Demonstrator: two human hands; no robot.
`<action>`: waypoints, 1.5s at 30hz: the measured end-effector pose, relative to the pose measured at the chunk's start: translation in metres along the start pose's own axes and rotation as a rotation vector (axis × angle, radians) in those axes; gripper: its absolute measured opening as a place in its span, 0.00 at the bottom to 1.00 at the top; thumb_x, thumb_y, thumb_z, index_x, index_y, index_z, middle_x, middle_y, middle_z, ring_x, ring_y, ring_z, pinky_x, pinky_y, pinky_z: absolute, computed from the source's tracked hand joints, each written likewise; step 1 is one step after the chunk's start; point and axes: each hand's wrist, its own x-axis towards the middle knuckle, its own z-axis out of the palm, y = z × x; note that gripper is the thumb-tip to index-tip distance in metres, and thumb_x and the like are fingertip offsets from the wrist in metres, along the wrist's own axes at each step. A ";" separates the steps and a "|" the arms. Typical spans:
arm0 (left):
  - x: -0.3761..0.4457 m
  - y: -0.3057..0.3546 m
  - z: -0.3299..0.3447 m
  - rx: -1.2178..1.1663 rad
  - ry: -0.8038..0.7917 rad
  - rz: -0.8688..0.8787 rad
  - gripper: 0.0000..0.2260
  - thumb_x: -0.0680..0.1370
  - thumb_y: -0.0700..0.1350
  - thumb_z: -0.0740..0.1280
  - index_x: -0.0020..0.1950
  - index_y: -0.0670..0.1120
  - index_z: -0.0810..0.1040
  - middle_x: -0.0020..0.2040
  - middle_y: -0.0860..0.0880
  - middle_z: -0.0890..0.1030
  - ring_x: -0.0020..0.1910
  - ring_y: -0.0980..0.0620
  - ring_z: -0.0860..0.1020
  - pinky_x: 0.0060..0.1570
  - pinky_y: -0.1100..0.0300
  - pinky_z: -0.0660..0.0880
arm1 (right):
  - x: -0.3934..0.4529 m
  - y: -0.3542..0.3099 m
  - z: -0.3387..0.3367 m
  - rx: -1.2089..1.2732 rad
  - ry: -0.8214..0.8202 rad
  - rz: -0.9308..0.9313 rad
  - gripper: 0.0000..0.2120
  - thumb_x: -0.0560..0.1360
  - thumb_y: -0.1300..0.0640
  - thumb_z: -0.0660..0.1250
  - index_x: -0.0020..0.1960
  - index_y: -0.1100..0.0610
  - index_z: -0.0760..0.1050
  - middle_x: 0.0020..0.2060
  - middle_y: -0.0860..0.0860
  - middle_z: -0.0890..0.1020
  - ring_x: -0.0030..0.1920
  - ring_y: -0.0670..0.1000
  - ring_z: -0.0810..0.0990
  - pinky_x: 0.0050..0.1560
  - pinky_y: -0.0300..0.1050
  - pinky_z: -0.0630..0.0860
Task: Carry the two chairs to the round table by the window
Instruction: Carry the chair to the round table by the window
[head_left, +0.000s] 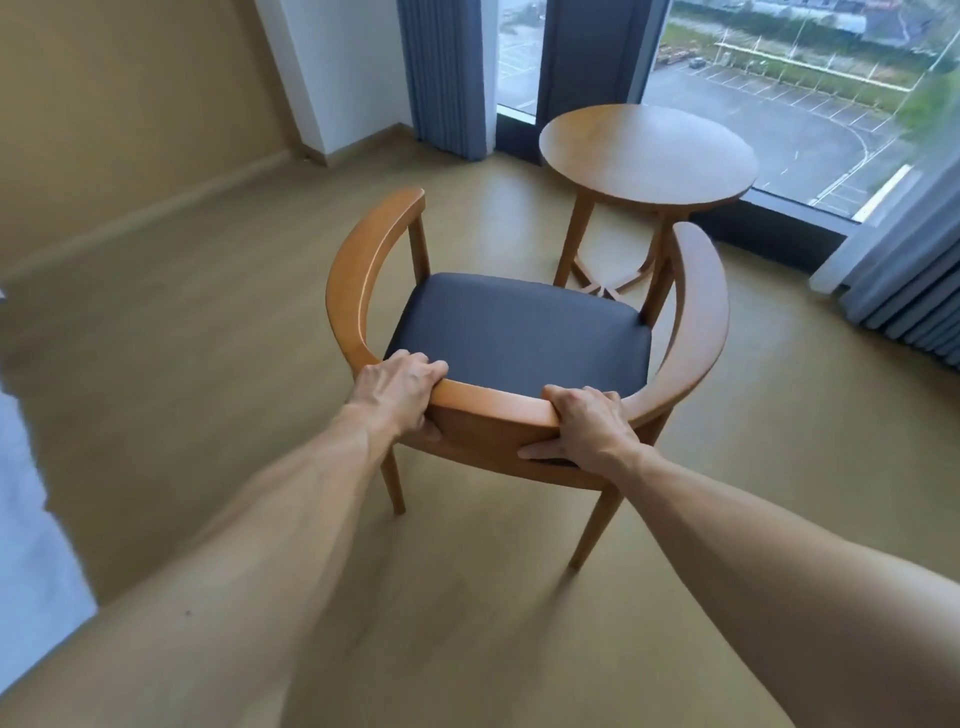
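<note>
A wooden chair (519, 332) with a curved backrest and a dark padded seat is right in front of me, its seat facing the round table. My left hand (400, 389) grips the left part of the backrest rail and my right hand (587, 423) grips the right part. The round wooden table (647, 150) stands just beyond the chair, against the window. Only one chair is in view. I cannot tell whether the chair's legs touch the floor.
Tall windows (779, 104) with blue-grey curtains (447, 73) line the far side; more curtain (914, 280) hangs at the right. Tan flooring (208, 312) stretches to the left wall. A white fabric edge (26, 493) shows at the far left.
</note>
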 end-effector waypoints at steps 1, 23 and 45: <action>0.001 -0.017 -0.001 -0.001 0.003 -0.012 0.19 0.72 0.46 0.76 0.47 0.50 0.64 0.46 0.50 0.70 0.51 0.48 0.74 0.45 0.48 0.76 | 0.014 -0.013 0.002 -0.002 -0.006 -0.009 0.21 0.68 0.34 0.73 0.48 0.46 0.71 0.42 0.46 0.80 0.46 0.51 0.77 0.59 0.56 0.68; 0.208 -0.328 -0.028 -0.032 0.016 -0.101 0.24 0.69 0.45 0.79 0.46 0.48 0.63 0.43 0.50 0.69 0.49 0.49 0.70 0.46 0.47 0.75 | 0.348 -0.174 0.028 -0.018 0.075 -0.016 0.26 0.66 0.29 0.71 0.47 0.50 0.71 0.41 0.47 0.80 0.45 0.53 0.78 0.54 0.54 0.69; 0.515 -0.605 -0.084 -0.019 -0.058 0.238 0.24 0.71 0.44 0.78 0.49 0.49 0.60 0.49 0.49 0.68 0.61 0.46 0.71 0.61 0.37 0.70 | 0.689 -0.291 0.027 0.000 0.157 0.324 0.26 0.64 0.30 0.73 0.45 0.50 0.71 0.39 0.47 0.81 0.43 0.53 0.79 0.52 0.54 0.75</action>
